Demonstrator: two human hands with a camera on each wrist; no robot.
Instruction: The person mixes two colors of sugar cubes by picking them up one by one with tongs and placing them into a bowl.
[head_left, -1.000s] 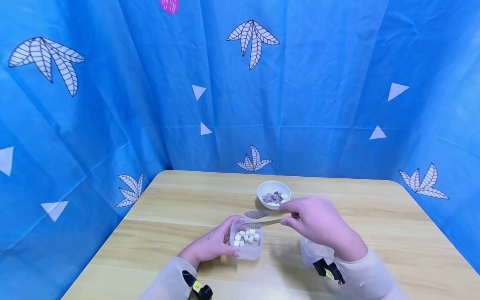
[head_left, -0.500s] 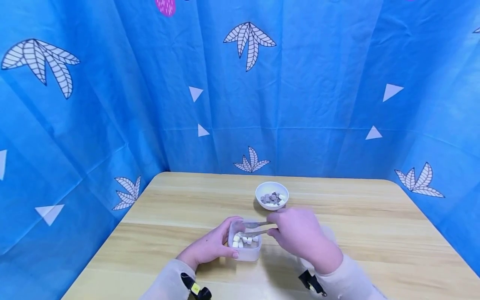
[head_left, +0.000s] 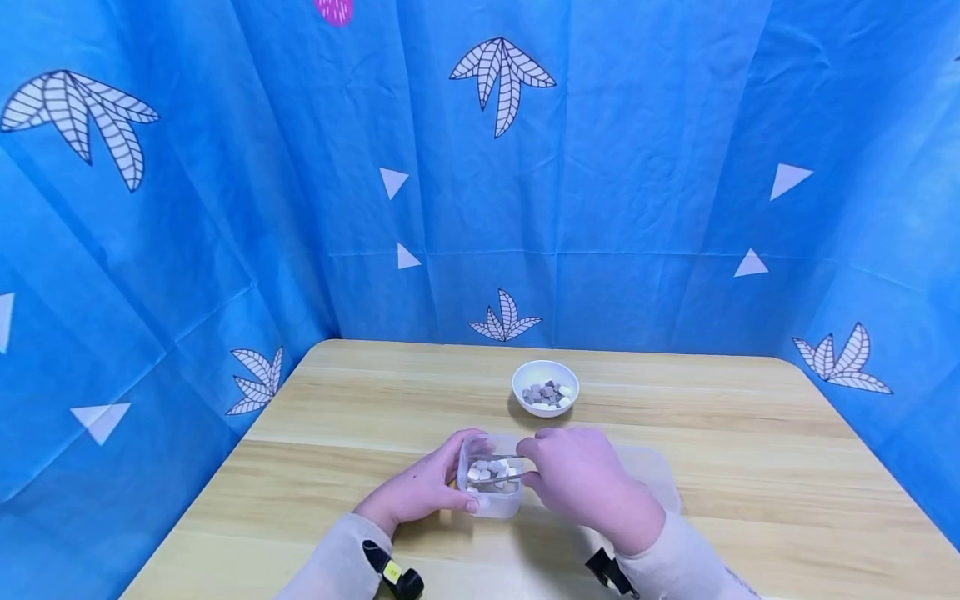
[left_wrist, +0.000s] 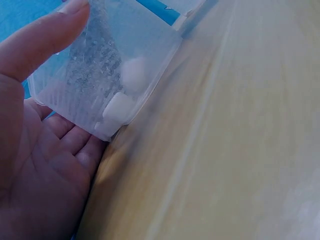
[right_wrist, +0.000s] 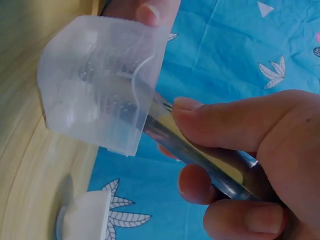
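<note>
My left hand (head_left: pixel 426 492) holds a small translucent plastic container (head_left: pixel 495 506) on the table, fingers behind it and thumb at its front. Small white cubes (head_left: pixel 482 469) lie inside; a couple show blurred through the wall as white pieces (left_wrist: pixel 133 74) in the left wrist view. Metal tongs (right_wrist: pixel 200 165) are gripped in my right hand (head_left: pixel 585 483), between thumb and fingers. Their perforated ends reach down into the container among the cubes. Whether a cube sits between the tong ends, I cannot tell.
Behind the container stands a white bowl (head_left: pixel 543 369) with several grey-brown and white pieces. A second translucent plastic piece (head_left: pixel 651 468), partly hidden by my right forearm, lies to the right. Blue patterned cloth (head_left: pixel 637 167) hangs around the wooden table (head_left: pixel 360 392).
My right hand has moved left and down, and the tongs have gone from above the container into it among the white cubes. My left hand stays on the container.
</note>
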